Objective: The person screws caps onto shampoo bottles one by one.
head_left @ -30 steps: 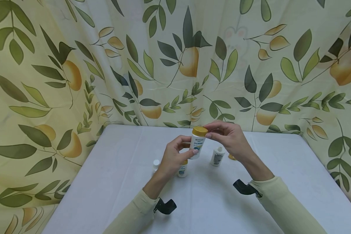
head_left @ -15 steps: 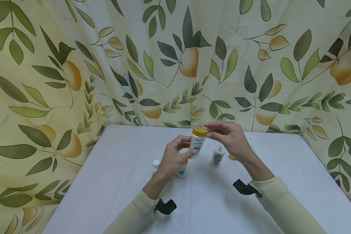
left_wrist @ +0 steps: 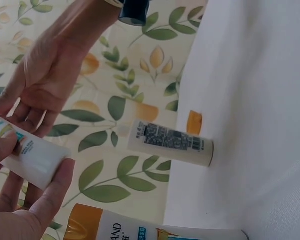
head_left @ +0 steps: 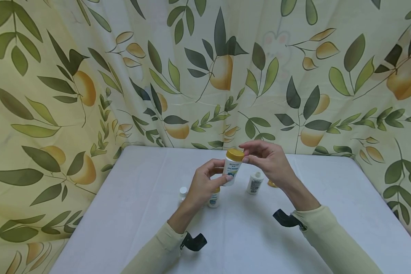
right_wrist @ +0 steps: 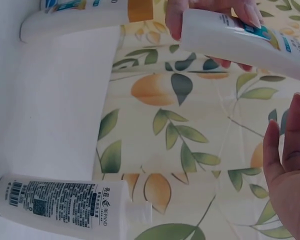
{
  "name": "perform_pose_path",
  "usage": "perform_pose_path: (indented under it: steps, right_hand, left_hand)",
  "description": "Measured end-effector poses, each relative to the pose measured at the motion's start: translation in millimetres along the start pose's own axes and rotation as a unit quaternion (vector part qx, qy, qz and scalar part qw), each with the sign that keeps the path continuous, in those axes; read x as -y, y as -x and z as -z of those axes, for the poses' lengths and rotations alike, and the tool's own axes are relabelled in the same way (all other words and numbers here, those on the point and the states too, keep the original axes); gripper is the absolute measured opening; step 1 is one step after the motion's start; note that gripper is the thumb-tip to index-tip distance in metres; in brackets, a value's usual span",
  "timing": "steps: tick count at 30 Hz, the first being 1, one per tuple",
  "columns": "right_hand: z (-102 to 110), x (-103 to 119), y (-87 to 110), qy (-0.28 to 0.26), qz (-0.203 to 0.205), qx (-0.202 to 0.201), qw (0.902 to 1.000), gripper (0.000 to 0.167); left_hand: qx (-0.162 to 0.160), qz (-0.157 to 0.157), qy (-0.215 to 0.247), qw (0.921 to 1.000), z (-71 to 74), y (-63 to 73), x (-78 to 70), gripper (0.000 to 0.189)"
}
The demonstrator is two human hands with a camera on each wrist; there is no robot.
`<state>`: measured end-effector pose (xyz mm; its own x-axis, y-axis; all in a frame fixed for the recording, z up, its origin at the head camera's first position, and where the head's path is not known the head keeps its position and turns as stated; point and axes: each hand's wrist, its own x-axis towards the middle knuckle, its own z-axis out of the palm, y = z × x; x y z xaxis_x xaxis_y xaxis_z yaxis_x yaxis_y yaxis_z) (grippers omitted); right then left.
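Left hand (head_left: pixel 205 179) grips a bottle (head_left: pixel 231 172); right hand (head_left: pixel 270 159), half-curled, meets its cap (head_left: pixel 234 154), pinch unclear, and partly hides a loose cap (head_left: pixel 271 184) at right.

Just below centre, the bare left hand (head_left: pixel 205 179) curls in a grip; right of it, the bare right hand (head_left: pixel 271 159) pinches. Pale yellow-green cloth sleeves (head_left: pixel 160 248) slant up from below.

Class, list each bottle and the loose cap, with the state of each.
Held REPAND bottle: tilted, gold cap on, in left hand.
Standing gold-capped bottle: capped, upright.
Uncapped REPAND bottle: neck bare, upright.
Loose gold cap: lying on table.
White-topped bottle: upright, partly hidden, capping unclear.
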<state>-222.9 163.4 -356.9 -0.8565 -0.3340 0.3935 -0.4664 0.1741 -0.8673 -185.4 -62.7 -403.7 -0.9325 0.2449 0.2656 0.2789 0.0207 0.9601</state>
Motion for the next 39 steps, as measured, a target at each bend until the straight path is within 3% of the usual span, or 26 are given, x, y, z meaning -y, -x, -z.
perform_pose_path:
  steps: [7, 12, 20, 39]
  right_hand:
    - [3.6, -1.1, -2.9, -0.013, -0.010, 0.038, 0.9991, 0.035]
    - [7.5, -4.5, -5.7, -0.035, 0.008, 0.081, 0.9961, 0.038]
    - [11.1, -7.8, -11.2, -0.104, 0.049, 0.178, 0.9773, 0.042]
    - [2.1, -1.8, -7.8, -0.087, 0.027, 0.141, 0.9858, 0.045]
  left_hand:
    - [0.015, -0.006, 0.004, 0.9999, 0.0, 0.4, 0.0, 0.039]
    - [0.033, -0.006, 0.002, 0.9994, -0.1, -0.1, -1.5, 0.039]
    - [0.046, -0.009, -0.001, 0.9989, -1.3, 0.4, -1.3, 0.041]
    - [0.000, -0.040, -0.025, 0.9989, -5.8, 3.1, 0.3, 0.040]
